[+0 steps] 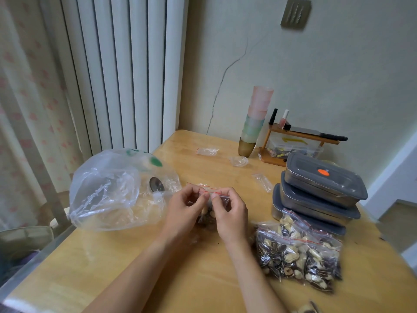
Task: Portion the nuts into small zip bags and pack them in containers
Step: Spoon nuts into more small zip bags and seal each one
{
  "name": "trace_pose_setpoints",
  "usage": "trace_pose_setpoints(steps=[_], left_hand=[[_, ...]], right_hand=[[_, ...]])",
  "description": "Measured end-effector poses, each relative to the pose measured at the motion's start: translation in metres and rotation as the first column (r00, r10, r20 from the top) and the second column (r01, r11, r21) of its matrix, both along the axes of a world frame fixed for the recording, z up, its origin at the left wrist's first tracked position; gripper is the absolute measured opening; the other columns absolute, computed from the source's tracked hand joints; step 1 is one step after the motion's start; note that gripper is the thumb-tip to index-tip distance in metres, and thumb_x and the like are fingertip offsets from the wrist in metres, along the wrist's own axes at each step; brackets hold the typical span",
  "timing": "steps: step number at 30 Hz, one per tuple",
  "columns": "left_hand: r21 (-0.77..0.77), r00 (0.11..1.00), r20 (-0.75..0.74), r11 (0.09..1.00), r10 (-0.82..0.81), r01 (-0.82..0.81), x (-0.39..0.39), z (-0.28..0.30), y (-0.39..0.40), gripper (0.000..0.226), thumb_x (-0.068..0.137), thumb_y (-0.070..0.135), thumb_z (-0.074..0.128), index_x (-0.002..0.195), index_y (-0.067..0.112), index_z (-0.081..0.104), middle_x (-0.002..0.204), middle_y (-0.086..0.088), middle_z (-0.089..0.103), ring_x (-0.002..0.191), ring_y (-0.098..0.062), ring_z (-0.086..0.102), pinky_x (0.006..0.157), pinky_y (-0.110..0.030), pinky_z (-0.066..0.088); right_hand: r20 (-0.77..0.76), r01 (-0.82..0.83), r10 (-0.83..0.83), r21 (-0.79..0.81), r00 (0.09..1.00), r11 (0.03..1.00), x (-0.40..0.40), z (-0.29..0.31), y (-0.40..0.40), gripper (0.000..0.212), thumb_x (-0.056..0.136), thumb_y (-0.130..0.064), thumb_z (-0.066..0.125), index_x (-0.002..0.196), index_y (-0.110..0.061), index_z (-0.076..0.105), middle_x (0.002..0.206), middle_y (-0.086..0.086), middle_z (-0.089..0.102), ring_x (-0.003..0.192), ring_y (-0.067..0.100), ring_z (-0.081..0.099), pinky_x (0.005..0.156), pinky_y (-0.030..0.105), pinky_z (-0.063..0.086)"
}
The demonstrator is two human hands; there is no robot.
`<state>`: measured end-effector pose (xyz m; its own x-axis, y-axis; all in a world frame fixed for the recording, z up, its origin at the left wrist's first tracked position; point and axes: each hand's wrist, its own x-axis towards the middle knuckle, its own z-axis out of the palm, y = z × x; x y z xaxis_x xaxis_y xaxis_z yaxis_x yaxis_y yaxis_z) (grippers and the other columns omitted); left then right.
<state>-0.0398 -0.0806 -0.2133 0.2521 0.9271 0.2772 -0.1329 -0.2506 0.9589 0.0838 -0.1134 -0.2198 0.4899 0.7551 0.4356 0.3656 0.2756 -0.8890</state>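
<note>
**Inspector:** Surface and room first.

**Assistant:** A light wooden desk (140, 263) stands in a corner. Behind it is a pale wall with a long crack (222, 86); a white ribbed radiator (117, 71) and a pink-patterned curtain (27, 91) are to the left. A small square plate (295, 14) is fixed high on the wall.

**Inspector:** Task items?

**Assistant:** A small zip bag (208, 213) with a red seal strip, holding mixed nuts, is at mid-desk between both hands. The left hand (185, 207) and the right hand (230, 211) each pinch its top edge, so both grips are closed on it. Filled zip bags (297, 251) lie in a heap to the right, touching the lowest of three stacked grey-lidded containers (320, 190). A large crumpled clear bag (112, 190) sits to the left. Three empty small bags (261, 181) lie scattered farther back.

**Inspector:** Anything else on the desk?

**Assistant:** A leaning stack of pastel cups (255, 123), and a small wooden rack (300, 141) carrying a nail-polish bottle (283, 119) and a knife (320, 134) (a clear box sits beneath it).

**Inspector:** Labels or writing?

**Assistant:** None legible. The top container's lid has an orange round mark (323, 172); the large bag bears green print, too blurred to read.
</note>
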Motion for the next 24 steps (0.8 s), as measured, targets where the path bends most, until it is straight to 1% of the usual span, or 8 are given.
trace_pose_setpoints(steps=[3,6,12,15,18,20,22,24], left_hand=[[0.012,1.000,-0.003,1.000,0.004,-0.004,-0.0004,0.0001,0.0017,0.019,0.100,0.024,0.063,0.087,0.010,0.065,0.069,-0.016,0.064,0.061,-0.025,0.057,0.059,-0.043,0.048],[0.026,1.000,-0.023,1.000,0.017,-0.016,-0.0009,0.0004,0.0017,0.017,0.100,0.024,0.064,0.088,0.012,0.066,0.070,-0.012,0.066,0.061,-0.023,0.058,0.059,-0.041,0.049],[0.023,1.000,-0.023,1.000,0.012,-0.011,-0.0016,0.0000,0.0029,0.018,0.098,0.025,0.066,0.084,0.014,0.069,0.076,-0.014,0.069,0.066,-0.021,0.061,0.065,-0.041,0.050],[0.002,1.000,0.002,1.000,0.004,-0.004,-0.0006,0.0020,-0.0002,0.021,0.099,0.024,0.066,0.081,0.015,0.070,0.075,-0.016,0.069,0.065,-0.021,0.060,0.064,-0.039,0.048],[0.019,1.000,-0.015,1.000,0.023,-0.022,-0.0015,0.0007,0.0017,0.022,0.098,0.025,0.067,0.079,0.014,0.070,0.073,-0.014,0.069,0.064,-0.020,0.059,0.063,-0.037,0.046],[0.017,0.999,-0.023,0.999,0.049,-0.049,-0.0023,-0.0011,0.0051,0.021,0.097,0.026,0.068,0.080,0.015,0.071,0.074,-0.013,0.068,0.063,-0.019,0.059,0.063,-0.037,0.047],[0.024,0.997,-0.048,0.998,0.063,-0.062,-0.0027,-0.0024,0.0064,0.021,0.098,0.027,0.067,0.081,0.015,0.070,0.075,-0.012,0.068,0.063,-0.019,0.060,0.063,-0.039,0.048],[0.058,0.994,-0.096,0.997,0.057,-0.051,-0.0017,-0.0035,0.0044,0.021,0.100,0.027,0.064,0.082,0.016,0.068,0.072,-0.008,0.069,0.061,-0.025,0.061,0.062,-0.040,0.050]], right_hand=[[-0.020,0.002,-0.002,-0.020,1.000,1.000,0.0015,-0.0006,0.0004,0.002,0.086,-0.035,0.065,0.085,-0.034,0.063,0.073,-0.012,0.068,0.067,0.011,0.060,0.068,0.042,0.058],[-0.050,-0.015,0.012,-0.048,0.999,0.999,0.0019,-0.0019,0.0004,0.001,0.086,-0.036,0.065,0.085,-0.035,0.064,0.075,-0.009,0.069,0.070,0.015,0.063,0.072,0.050,0.060],[-0.114,-0.008,-0.002,-0.085,0.994,0.996,0.0031,-0.0019,0.0012,0.004,0.084,-0.038,0.065,0.085,-0.034,0.066,0.073,-0.006,0.068,0.067,0.015,0.061,0.066,0.041,0.059],[-0.155,0.000,-0.017,-0.112,0.988,0.994,0.0018,-0.0021,0.0018,0.013,0.082,-0.041,0.064,0.086,-0.029,0.067,0.076,-0.006,0.068,0.072,0.019,0.062,0.067,0.043,0.061],[-0.164,0.011,-0.031,-0.120,0.986,0.993,0.0014,-0.0002,0.0002,0.021,0.085,-0.039,0.061,0.085,-0.019,0.065,0.069,-0.011,0.061,0.064,0.012,0.057,0.061,0.037,0.051],[-0.188,0.018,-0.042,-0.129,0.981,0.991,0.0032,0.0012,-0.0007,0.021,0.088,-0.034,0.060,0.081,-0.015,0.061,0.063,-0.011,0.058,0.058,0.009,0.053,0.061,0.033,0.046],[-0.137,0.067,-0.089,-0.154,0.987,0.986,0.0054,0.0022,-0.0014,0.022,0.093,-0.031,0.060,0.077,-0.016,0.058,0.061,-0.011,0.058,0.059,0.009,0.053,0.062,0.033,0.046],[-0.071,0.145,-0.163,-0.206,0.984,0.968,0.0062,0.0032,-0.0030,0.022,0.094,-0.033,0.059,0.078,-0.018,0.060,0.063,-0.010,0.061,0.064,0.014,0.056,0.066,0.038,0.048]])
